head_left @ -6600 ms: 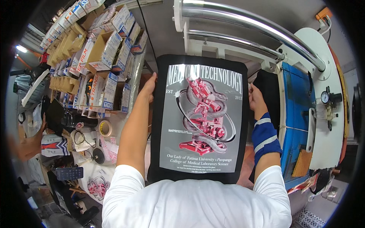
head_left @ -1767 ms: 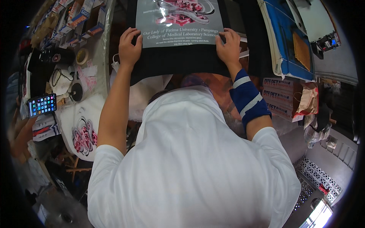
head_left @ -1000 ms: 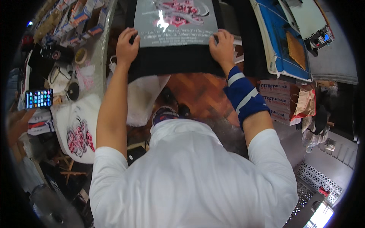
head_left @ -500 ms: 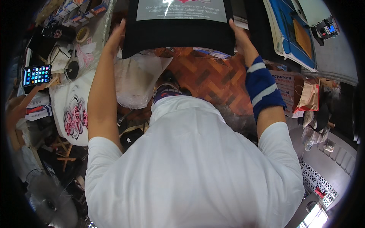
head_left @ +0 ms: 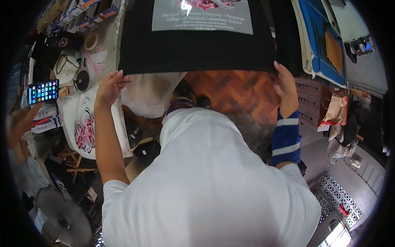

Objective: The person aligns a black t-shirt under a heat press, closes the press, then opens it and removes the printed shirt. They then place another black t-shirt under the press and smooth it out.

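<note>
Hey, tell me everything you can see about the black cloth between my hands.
The black cloth looks like matt fabric, spread fairly smooth, its far end cut off by the picture's top edge. It bears a glossy grey panel with white lettering and part of a pink-and-grey design, catching bright glare. Its near edge runs almost straight. Your left hand pinches the near left corner; your right hand is at the near right corner, its grip unclear.

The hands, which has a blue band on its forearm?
The right hand: its forearm wears the blue, pale-striped band; the left hand has a bare forearm.
</note>
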A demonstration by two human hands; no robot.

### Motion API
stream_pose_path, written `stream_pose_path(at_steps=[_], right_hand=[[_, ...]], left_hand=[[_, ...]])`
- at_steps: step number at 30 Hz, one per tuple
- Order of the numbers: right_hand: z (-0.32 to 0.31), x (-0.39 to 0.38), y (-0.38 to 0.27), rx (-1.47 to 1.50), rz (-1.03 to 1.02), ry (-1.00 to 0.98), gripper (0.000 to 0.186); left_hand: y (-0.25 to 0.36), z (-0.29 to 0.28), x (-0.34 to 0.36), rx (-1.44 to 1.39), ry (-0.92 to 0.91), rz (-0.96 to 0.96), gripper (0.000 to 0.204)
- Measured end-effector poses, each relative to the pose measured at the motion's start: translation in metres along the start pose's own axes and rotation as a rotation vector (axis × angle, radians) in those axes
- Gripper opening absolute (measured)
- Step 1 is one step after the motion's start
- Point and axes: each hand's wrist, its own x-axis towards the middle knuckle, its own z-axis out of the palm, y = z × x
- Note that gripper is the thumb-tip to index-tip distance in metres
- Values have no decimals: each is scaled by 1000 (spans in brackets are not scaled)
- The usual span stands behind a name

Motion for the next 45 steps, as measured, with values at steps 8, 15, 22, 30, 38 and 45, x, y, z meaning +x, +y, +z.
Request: stream_pose_path(at_steps=[8, 15, 22, 30, 38, 45], right_hand=[[6, -4, 9, 99, 42, 82, 13], [-6, 9, 21, 7, 58, 87, 13], [45, 44, 19, -1069, -846, 587, 15], [129, 92, -7, -1056, -1293, 274, 13], [128, 108, 0, -1104, -1252, 263, 14], [129, 107, -1, -1111, -1257, 268, 15]], left_hand=[[4, 10, 4, -66, -53, 6, 20], [-11, -3, 20, 67, -23, -112, 16], [1, 37, 57, 1014, 462, 750, 16], [49, 127, 120, 1010, 350, 1197, 20], [36, 134, 140, 956, 428, 1129, 27], [33, 133, 143, 974, 439, 1134, 29]])
